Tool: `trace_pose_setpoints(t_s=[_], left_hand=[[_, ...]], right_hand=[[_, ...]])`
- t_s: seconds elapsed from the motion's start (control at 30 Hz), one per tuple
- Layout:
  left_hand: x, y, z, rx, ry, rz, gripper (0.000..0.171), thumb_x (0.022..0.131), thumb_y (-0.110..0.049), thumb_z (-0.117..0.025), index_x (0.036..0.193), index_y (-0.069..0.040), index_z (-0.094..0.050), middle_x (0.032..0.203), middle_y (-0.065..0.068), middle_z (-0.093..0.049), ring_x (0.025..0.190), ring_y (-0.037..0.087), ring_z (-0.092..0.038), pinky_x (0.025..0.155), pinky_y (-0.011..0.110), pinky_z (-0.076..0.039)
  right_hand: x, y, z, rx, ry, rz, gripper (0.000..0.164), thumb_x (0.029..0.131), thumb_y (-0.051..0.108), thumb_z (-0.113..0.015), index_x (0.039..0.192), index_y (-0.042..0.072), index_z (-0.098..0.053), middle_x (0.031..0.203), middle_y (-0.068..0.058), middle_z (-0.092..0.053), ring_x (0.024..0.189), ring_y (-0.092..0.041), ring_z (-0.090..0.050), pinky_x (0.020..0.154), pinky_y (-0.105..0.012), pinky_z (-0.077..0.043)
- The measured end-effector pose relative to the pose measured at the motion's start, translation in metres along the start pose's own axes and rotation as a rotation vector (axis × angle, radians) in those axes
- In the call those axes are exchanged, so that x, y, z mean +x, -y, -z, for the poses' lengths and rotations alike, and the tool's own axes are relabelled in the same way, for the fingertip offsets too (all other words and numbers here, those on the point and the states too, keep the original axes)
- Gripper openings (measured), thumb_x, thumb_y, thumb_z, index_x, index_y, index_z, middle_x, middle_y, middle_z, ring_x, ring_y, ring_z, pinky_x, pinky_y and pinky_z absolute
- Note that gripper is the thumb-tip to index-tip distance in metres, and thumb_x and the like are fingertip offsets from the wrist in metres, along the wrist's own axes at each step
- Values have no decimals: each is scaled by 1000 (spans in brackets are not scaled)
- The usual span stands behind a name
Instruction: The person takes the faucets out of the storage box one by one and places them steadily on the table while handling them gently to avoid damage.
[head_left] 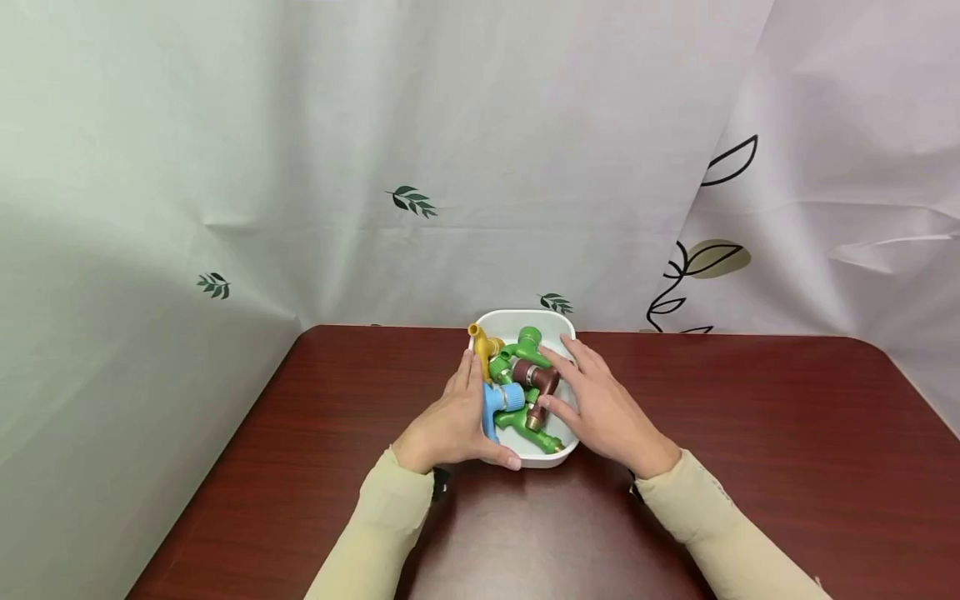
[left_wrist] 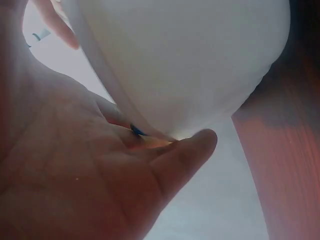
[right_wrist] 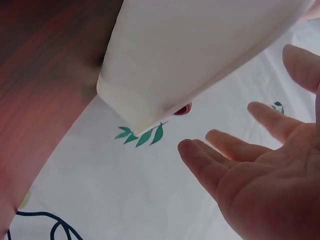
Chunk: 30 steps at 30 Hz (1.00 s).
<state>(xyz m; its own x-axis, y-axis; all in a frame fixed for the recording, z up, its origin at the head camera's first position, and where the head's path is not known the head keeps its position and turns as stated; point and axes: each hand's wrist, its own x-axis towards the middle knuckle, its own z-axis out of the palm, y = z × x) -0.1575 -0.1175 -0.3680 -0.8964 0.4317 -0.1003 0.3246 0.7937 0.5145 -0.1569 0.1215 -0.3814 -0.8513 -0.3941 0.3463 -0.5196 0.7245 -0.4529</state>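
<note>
A white plastic tub (head_left: 525, 318) stands on the table with several plastic taps in it. Among them are a yellow tap (head_left: 483, 350) leaning at the left rim, a blue tap (head_left: 504, 398), a brown tap (head_left: 542, 379) and green taps, one of them a green tap (head_left: 525, 423) at the near end. My left hand (head_left: 453, 421) lies along the left rim, fingers extended, thumb at the near rim. My right hand (head_left: 603, 404) hovers over the right rim with its fingers spread, fingertips close above the taps. In the right wrist view these fingers are apart from the tub wall.
The dark red-brown wooden table (head_left: 750, 467) spreads out on both sides of the tub. Right behind its far edge hangs a pale cloth (head_left: 480, 142) with leaf prints, and the cloth also runs along the left side.
</note>
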Motion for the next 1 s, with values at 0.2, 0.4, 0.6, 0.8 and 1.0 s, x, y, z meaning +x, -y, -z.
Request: trace_pose_setpoints(t_s=[0.2,0.4,0.6,0.8,1.0], left_hand=[[1,0,-1,11,0,6,149,61,-54,-94,156,9,3,164,25,8,152,40,-4,117,49,-26],[2,-1,-1,17,2,13,149,60,-54,-94,156,10,1,164,25,6,151,41,-7,116,49,-27],[3,-1,-2,12,2,20,150,60,-53,-95,155,11,2,164,26,6,151,42,-8,117,52,-24],[4,-1,-2,4,8,30,151,59,-53,-95,155,11,3,164,26,7,151,40,-7,118,53,-21],[5,-1,-2,-11,7,46,153,59,-53,-95,155,10,5,164,25,8,148,47,-14,116,53,-25]], right_hand=[[4,2,-8,8,8,41,62,92,27,-76,147,12,-52,156,-23,-35,139,-41,-38,106,-56,-40],[6,-1,-12,-18,6,73,64,89,27,-78,146,11,-53,151,-26,-41,133,-44,-45,105,-58,-40],[7,-3,-15,-69,12,76,61,88,21,-79,143,9,-56,147,-29,-43,133,-45,-44,104,-55,-42],[7,-6,-17,-109,31,46,49,92,10,-73,139,7,-59,146,-29,-44,134,-44,-42,102,-52,-45],[9,-8,-18,-123,21,46,43,89,-4,-59,131,4,-65,140,-28,-51,129,-43,-45,100,-51,-45]])
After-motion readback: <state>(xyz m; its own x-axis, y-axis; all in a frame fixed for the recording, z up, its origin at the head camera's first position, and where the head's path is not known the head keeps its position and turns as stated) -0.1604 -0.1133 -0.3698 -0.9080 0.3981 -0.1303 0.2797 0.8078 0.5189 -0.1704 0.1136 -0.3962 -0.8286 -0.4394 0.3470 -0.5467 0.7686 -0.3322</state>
